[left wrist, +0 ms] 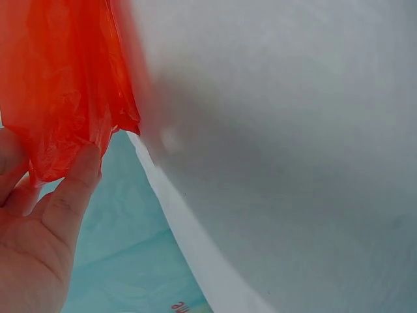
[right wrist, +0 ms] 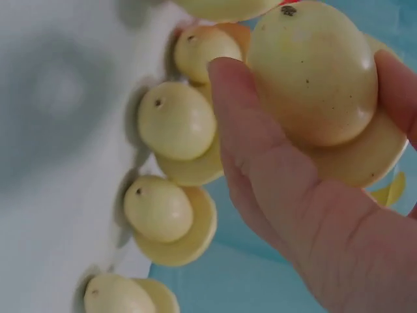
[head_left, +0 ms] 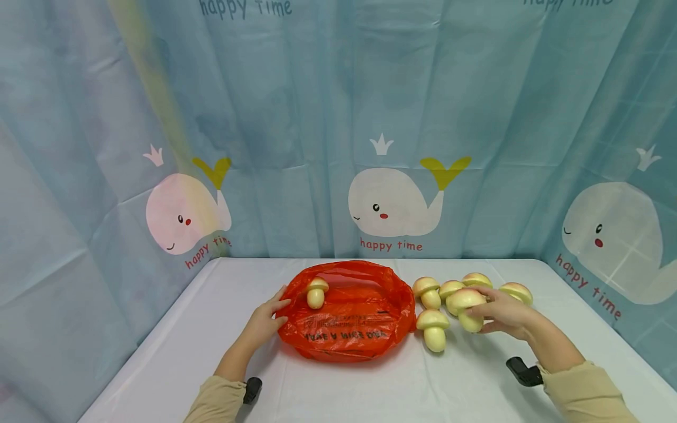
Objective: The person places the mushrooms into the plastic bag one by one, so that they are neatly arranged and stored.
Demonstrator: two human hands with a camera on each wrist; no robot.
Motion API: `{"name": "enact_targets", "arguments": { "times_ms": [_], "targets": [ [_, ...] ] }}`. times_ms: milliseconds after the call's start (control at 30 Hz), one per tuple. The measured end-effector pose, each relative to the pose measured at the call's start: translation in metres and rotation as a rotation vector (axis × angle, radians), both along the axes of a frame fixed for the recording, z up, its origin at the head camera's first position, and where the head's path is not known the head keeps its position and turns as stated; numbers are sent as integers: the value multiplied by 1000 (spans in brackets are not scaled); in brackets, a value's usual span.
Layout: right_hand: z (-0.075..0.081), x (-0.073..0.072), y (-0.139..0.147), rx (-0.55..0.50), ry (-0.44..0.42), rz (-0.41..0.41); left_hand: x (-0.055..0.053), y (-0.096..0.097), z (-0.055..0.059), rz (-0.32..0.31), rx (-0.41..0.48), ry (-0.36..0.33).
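A red plastic bag (head_left: 346, 348) lies spread with its mouth open on the white table, one toy mushroom (head_left: 316, 296) inside near its left side. My left hand (head_left: 264, 323) holds the bag's left edge; the left wrist view shows thumb and fingers pinching the thin red plastic (left wrist: 65, 98). To the right of the bag, my right hand (head_left: 505, 312) grips a pale yellow toy mushroom (head_left: 466, 302) with a pinkish cap. That mushroom's rounded stem (right wrist: 316, 78) fills the gap between thumb and fingers in the right wrist view.
Several more toy mushrooms stand behind and beside my right hand, one (head_left: 433, 332) close to the bag's right edge and another (head_left: 515, 292) farthest right. A blue curtain (head_left: 296, 205) with printed whales hangs along the back and sides of the white table (head_left: 349, 393).
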State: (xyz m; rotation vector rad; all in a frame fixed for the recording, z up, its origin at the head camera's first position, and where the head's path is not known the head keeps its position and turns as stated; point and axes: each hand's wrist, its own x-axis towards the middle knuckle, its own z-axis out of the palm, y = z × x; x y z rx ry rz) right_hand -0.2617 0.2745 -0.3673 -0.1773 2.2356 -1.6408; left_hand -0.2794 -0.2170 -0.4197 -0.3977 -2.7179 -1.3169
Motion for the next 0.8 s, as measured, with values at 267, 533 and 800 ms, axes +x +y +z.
{"name": "enact_targets", "arguments": {
  "times_ms": [267,533,800],
  "targets": [
    [8,-4,-11,-148,-47,64,3,0,2,-11,16,-5],
    [15,-8,-25,-224,-69,80,4,-1,-1,-49,39,53],
    [19,-13,-39,-387,-168,96,2,3,7,2,17,-42]
  ]
}}
